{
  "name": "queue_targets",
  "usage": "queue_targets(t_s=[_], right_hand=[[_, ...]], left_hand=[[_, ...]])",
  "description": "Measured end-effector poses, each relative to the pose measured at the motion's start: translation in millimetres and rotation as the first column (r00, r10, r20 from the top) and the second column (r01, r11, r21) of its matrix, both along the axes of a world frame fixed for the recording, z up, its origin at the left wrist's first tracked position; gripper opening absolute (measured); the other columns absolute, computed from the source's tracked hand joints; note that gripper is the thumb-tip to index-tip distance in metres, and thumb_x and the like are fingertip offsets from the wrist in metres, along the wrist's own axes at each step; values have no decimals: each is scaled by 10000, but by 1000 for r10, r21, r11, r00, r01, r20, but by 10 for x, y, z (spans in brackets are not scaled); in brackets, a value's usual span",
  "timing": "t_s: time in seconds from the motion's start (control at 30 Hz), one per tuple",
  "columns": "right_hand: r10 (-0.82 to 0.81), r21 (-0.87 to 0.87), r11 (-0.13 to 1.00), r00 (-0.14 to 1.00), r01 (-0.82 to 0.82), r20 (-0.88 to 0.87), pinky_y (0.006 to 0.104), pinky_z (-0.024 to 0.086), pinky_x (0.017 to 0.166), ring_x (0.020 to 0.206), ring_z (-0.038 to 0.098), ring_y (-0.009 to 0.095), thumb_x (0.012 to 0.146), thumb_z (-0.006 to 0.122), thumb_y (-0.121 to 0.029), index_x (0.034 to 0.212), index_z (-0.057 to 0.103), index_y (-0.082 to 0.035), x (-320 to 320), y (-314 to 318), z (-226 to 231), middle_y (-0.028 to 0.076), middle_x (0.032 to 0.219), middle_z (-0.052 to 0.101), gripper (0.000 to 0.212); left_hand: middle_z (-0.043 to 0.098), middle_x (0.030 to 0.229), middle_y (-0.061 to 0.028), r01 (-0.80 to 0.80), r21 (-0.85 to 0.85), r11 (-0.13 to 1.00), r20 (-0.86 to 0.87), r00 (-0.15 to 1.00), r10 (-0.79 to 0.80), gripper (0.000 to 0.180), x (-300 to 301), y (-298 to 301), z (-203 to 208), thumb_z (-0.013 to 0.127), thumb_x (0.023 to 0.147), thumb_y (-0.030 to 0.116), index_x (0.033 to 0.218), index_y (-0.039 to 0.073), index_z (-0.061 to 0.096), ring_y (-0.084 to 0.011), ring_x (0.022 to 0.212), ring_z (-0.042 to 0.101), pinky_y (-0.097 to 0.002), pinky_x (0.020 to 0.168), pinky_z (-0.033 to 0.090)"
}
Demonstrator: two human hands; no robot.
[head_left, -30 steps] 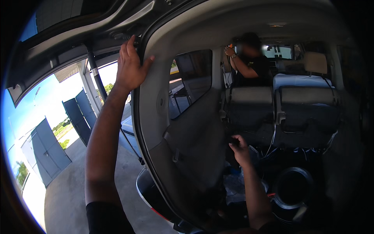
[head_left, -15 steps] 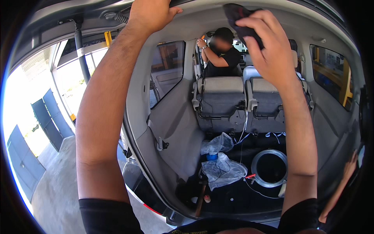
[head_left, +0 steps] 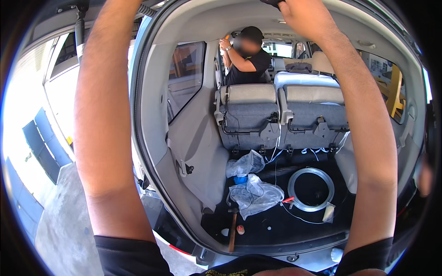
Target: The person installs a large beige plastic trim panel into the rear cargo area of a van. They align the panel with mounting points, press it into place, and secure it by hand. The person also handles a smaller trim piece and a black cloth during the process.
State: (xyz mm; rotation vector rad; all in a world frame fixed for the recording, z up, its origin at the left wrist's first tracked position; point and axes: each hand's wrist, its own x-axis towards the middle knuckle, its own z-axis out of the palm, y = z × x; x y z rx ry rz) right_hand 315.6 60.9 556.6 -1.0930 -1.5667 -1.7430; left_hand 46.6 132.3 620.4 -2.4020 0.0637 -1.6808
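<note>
Both my arms are raised toward the roof edge of a vehicle's open rear. My left hand lies beyond the top edge of the view; only its forearm shows. At the top, right of the middle, my right hand (head_left: 306, 18) is closed on a black cloth (head_left: 272, 2), which the picture's edge mostly cuts off. Below, on the dark cargo floor, lie a coil of clear tubing or wire (head_left: 294, 193), crumpled clear plastic bags (head_left: 258, 195) and a hammer (head_left: 233, 232) with a wooden handle.
Folded grey rear seats (head_left: 251, 115) cross the middle. Beyond them a person in black (head_left: 253, 64) holds both hands up by the left door pillar. A red-handled tool (head_left: 287, 199) lies beside the coil. A rear strut (head_left: 79, 32) stands at upper left.
My view has shifted lower and closer to the cargo space. My left hand has gone out past the top edge. My right hand has moved higher, still gripping the black cloth.
</note>
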Motion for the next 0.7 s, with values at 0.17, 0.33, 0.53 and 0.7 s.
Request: queue_targets(t_s=[0.17,0.33,0.53,0.7], right_hand=[[-108,59,993,992,105,59,433,501,910,1020,606,343,785,660,-10,958,608,-63,123,119,-94,148,1023,560,188],[-69,170,985,986,43,152,412,487,866,1006,602,316,869,599,-107,979,582,-66,221,140,-53,137,1012,553,119],[-143,108,985,988,136,60,456,445,889,1036,566,330,863,601,-104,990,583,-93,660,-462,-413,134,1033,546,129],[-331,224,916,942,333,-45,475,419,830,988,531,362,842,571,-50,944,568,-113,1440,-964,-193,141,1002,523,120]], left_hand=[[594,1224,-140,-370,547,751,112,922,372,453,546,895,-232,730,951,327,1265,32,590,-327,1156,571,-461,991,481],[568,1270,-130,-446,617,648,189,884,429,488,628,1244,-73,687,980,358,1333,47,560,-344,1225,556,-457,1026,440],[558,1291,-117,-466,574,673,137,865,483,514,573,1249,-82,669,985,405,1360,74,553,-333,1235,548,-458,1057,423],[577,1327,-148,-395,679,619,142,898,417,492,679,920,-20,674,990,368,1364,75,545,-363,1266,552,-477,1068,422]])
